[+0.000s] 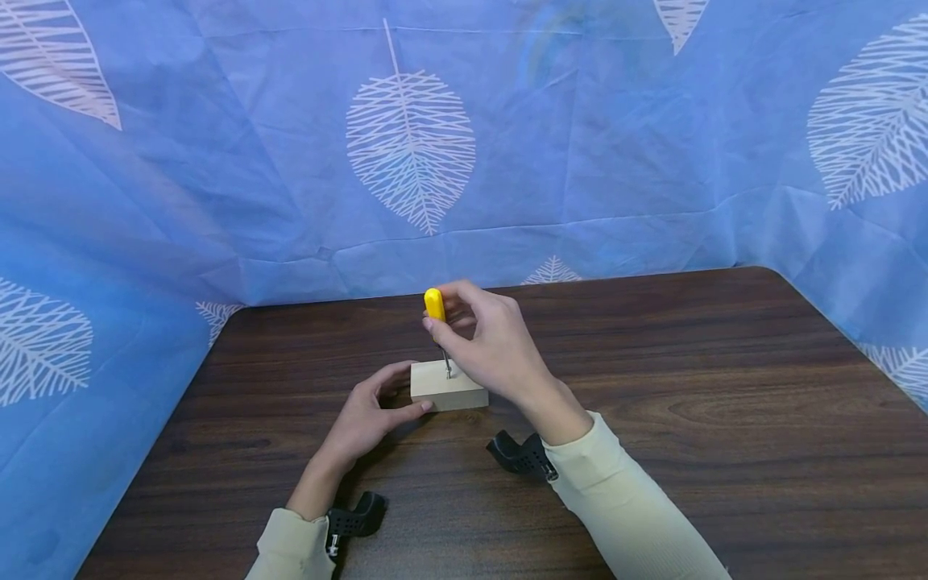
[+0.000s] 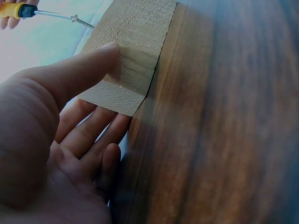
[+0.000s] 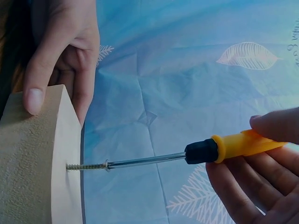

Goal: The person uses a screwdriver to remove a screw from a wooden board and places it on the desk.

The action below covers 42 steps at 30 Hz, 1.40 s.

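A pale wooden block [image 1: 451, 399] lies on the table, with a screw [image 3: 86, 166] standing in its top face, much of the thread still showing. My left hand [image 1: 366, 415] grips the block's left end, thumb on the near side and fingers behind. Above the block, my right hand [image 1: 500, 342] holds a screwdriver [image 1: 434, 304] by its yellow handle, between thumb and fingers. The screwdriver's black collar and metal shaft show in the right wrist view, and its tip meets the screw head. Shaft and screw are nearly in line, roughly upright over the block.
The dark wood-grain table [image 1: 689, 387] extends around the block on every side. Behind it hangs a blue cloth [image 1: 616, 145] with white leaf prints. A black wrist mount [image 1: 518, 453] sits under the right sleeve, another black mount [image 1: 358, 515] beside the left cuff.
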Motion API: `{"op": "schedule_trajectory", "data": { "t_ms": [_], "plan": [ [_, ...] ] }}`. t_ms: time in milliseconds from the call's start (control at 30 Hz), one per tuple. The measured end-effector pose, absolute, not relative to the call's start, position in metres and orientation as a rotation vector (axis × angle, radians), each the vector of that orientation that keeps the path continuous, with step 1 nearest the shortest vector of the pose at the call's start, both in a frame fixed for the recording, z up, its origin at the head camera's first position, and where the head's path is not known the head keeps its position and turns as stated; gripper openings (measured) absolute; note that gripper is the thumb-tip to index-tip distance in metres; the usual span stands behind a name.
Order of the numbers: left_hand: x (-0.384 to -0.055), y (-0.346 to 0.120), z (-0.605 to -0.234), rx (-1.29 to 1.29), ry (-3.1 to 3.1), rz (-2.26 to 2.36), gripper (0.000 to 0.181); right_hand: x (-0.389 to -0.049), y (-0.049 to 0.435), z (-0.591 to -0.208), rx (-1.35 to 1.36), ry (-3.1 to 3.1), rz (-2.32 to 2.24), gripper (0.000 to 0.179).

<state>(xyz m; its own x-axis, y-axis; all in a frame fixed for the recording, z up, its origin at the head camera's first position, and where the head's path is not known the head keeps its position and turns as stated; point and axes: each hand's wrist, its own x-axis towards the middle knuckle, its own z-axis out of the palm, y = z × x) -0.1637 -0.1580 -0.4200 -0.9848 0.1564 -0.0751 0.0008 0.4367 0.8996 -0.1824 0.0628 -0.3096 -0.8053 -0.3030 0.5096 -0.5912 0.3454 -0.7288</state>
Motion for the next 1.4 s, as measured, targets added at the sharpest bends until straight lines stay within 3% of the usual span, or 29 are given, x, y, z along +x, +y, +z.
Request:
{"op": "schedule_trajectory", "data": {
  "t_ms": [733,1000,1400],
  "plan": [
    [-0.1639,-0.1578,-0.4197,0.134,2.544,1.585,0.063,-0.1832,0.0609,-0.3104,0.834,-2.304,1.449,0.025],
    [-0.1630,-0.1580,-0.4198,0.124,2.547,1.582,0.063,-0.1812,0.0610,-0.3098,0.843,-2.339,1.488,0.037],
    [-0.1628,-0.1570,-0.4196,0.121,2.550,1.579,0.065,-0.1824,0.0625,-0.3113,0.837,-2.326,1.472,0.030]
  ]
}}
